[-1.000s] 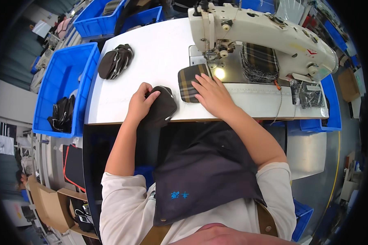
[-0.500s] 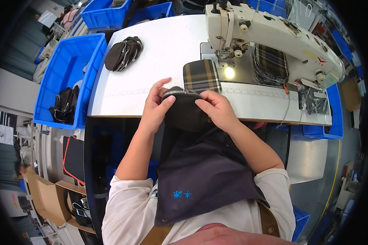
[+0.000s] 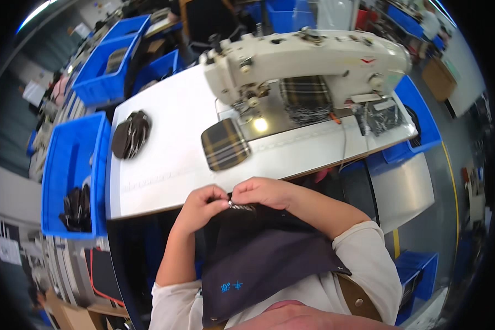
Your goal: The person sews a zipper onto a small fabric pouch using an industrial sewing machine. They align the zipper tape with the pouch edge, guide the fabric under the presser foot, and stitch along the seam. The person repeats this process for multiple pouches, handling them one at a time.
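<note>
Below the table's front edge, my left hand and my right hand pinch a dark fabric piece with a silver zipper, held close against the dark apron. Most of the piece is hidden or blends into the apron. Beyond my hands, a plaid square panel lies by the white sewing machine's needle area. A pile of dark zippered pieces sits at the table's left, and a stack of plaid panels lies under the machine's arm.
The white table has blue bins at its left and right. More blue bins stand behind, plastic-wrapped items lie at the right end, and another person is far off at the upper right.
My hands came together on the zippered piece, my right leaving the plaid panel, then drew down toward my body. The view shifted, so the table and machine appear lower and turned.
</note>
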{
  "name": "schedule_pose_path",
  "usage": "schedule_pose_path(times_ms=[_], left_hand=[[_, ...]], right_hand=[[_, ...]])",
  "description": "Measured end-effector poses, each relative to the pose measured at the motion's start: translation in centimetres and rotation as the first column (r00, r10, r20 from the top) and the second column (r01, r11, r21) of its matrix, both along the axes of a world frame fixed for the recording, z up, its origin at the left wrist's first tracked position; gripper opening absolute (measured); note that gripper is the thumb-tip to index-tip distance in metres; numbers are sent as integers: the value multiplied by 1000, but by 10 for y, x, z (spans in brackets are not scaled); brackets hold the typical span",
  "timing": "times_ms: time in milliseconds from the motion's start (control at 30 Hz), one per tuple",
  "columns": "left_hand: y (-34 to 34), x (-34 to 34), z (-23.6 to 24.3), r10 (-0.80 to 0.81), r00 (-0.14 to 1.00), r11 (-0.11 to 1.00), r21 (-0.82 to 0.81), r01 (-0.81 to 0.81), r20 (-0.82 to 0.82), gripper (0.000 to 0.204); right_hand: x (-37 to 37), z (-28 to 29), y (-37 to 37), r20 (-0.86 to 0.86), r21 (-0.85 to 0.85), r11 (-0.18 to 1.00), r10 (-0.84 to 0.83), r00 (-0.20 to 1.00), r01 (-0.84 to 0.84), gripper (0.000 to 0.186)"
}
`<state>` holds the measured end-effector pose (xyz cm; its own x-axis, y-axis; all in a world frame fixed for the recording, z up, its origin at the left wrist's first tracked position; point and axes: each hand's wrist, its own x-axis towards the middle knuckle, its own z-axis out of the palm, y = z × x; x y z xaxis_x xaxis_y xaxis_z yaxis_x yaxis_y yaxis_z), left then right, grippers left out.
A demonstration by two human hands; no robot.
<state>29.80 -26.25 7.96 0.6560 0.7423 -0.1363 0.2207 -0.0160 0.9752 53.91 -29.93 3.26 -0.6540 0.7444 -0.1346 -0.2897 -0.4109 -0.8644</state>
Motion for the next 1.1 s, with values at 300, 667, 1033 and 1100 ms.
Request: schedule_pose_path(times_ms=[300, 667, 1033, 1100], left_hand=[[-21, 16, -15, 25, 980, 961, -273, 31, 198, 18], [-27, 14, -13, -47, 989, 993, -100, 61, 140, 14], [-34, -5, -36, 6, 965, 978, -204, 49, 263, 34], [-48, -2, -45, 27, 954, 945, -319, 73, 299, 40]], right_hand=[[-4, 20, -12, 153, 446, 871, -302, 941, 207, 23], [13, 32, -28, 153, 233, 967, -137, 979, 99, 29], [20, 42, -35, -392, -101, 916, -394, 831, 387, 28], [14, 45, -33, -421, -110, 911, -404, 812, 396, 29]])
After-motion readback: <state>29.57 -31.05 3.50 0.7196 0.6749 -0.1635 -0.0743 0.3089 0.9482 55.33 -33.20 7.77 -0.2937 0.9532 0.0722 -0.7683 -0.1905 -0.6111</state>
